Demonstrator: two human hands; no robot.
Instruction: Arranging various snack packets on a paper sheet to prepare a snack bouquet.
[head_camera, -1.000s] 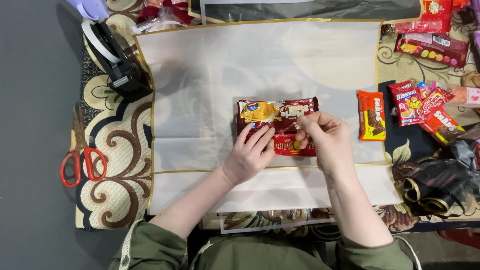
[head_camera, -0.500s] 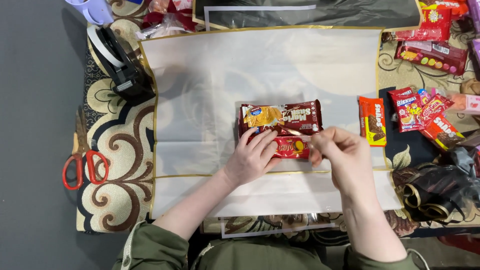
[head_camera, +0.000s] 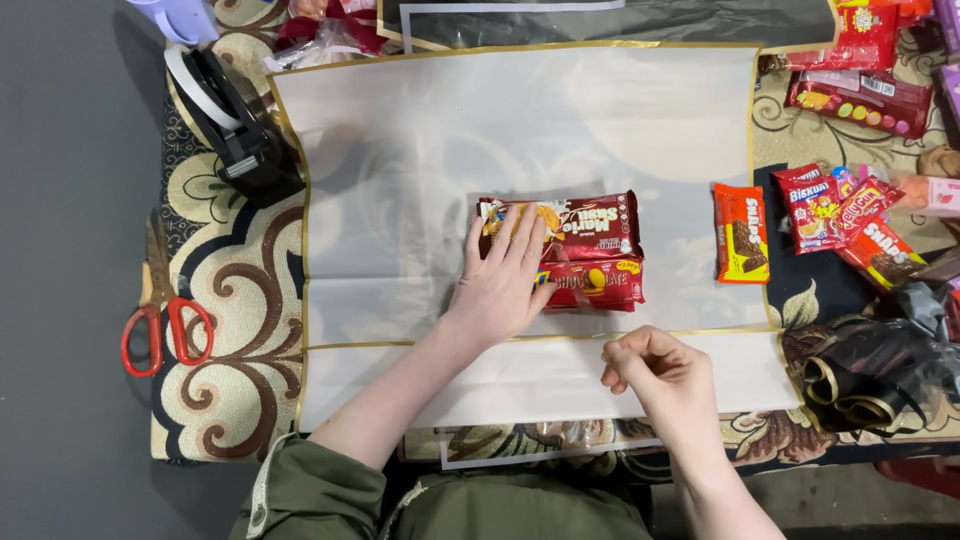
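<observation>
Two snack packets lie stacked in the middle of a translucent white wrapping sheet (head_camera: 400, 150) with gold edges. The upper packet (head_camera: 595, 225) is dark red and the lower one (head_camera: 605, 285) is bright red. My left hand (head_camera: 500, 285) lies flat on the left end of the stack, fingers spread over both packets. My right hand (head_camera: 660, 380) is apart from the stack, over the sheet's near strip, with its fingers curled and pinched together. Whether it pinches anything small I cannot tell.
A black tape dispenser (head_camera: 235, 130) stands at the sheet's far left corner, and red-handled scissors (head_camera: 165, 330) lie on the patterned cloth (head_camera: 220, 400) to the left. An orange-red packet (head_camera: 740, 232), several more snack packets (head_camera: 840, 215) and dark ribbon (head_camera: 870, 375) crowd the right side.
My right hand has left the packets and drawn back toward me with its fingers pinched. My left hand has slid further up onto the stack.
</observation>
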